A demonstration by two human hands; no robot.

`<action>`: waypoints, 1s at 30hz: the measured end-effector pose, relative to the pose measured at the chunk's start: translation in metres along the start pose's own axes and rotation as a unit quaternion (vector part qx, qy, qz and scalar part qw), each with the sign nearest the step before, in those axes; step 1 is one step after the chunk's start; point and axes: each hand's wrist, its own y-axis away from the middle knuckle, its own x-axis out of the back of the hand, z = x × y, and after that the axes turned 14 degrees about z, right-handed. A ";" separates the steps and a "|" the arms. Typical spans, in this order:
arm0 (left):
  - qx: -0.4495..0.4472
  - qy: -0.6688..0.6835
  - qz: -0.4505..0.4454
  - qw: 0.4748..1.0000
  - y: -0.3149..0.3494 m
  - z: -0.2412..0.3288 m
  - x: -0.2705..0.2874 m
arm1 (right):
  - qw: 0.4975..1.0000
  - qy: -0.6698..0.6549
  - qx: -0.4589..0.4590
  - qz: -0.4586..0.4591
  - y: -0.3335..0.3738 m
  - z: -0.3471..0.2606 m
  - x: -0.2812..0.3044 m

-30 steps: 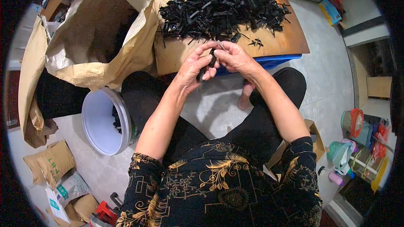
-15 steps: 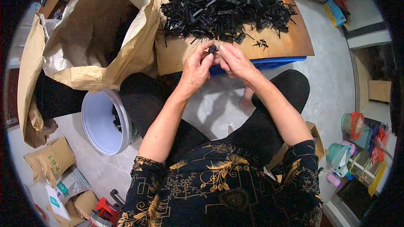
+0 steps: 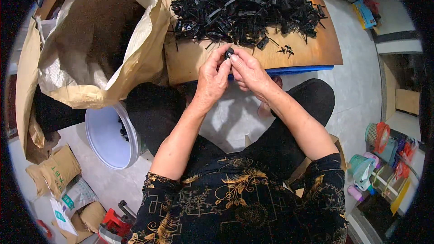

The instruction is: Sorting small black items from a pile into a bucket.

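Between my two hands, just in front of the wooden board's near edge, is a small black plastic part (image 3: 229, 53). My left hand (image 3: 213, 74) pinches it from the left with thumb and fingers. From the right, my right hand (image 3: 247, 68) closes on it too, its thumb pressed near the part's lower end. The fingers cover much of the part, so its full shape is hidden. Beyond my hands, a large heap of thin black plastic pieces (image 3: 244, 9) covers the far side of the board (image 3: 181, 61). A few small black pieces (image 3: 285, 50) lie apart at its right.
A big open paper sack (image 3: 86, 91) stands at the left, lined in pale woven material. Below it a white bucket (image 3: 106, 142) leans, with some black pieces inside. Packed bags (image 3: 58, 167) lie at the lower left; baskets and plastic bags (image 3: 364, 169) sit at the right.
My right thumb has moved in against the black part, and both hands are closer together. The whole view has shifted slightly.
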 end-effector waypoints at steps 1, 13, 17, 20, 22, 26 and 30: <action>0.003 0.000 0.000 1.000 -0.001 -0.002 0.000 | 1.000 -0.002 0.003 0.002 -0.002 0.001 -0.001; -0.058 -0.132 0.010 0.989 -0.005 0.002 0.002 | 0.974 0.130 0.182 -0.028 -0.033 0.010 0.013; -0.060 -0.117 -0.003 0.991 0.013 0.045 0.019 | 0.957 0.235 0.131 -0.108 -0.018 -0.034 0.035; -0.087 -0.185 0.016 0.979 0.046 0.091 0.049 | 0.901 0.361 0.232 0.063 -0.030 -0.021 0.084; -0.195 -0.280 0.044 0.939 0.068 0.093 0.094 | 0.858 0.405 0.268 0.166 -0.032 -0.011 0.093; -0.194 -0.375 0.156 0.893 0.108 0.081 0.204 | 0.770 0.505 0.218 0.325 -0.054 0.007 0.106; -0.090 -0.531 0.217 0.814 0.118 0.071 0.291 | 0.730 0.569 0.186 0.330 -0.055 0.010 0.100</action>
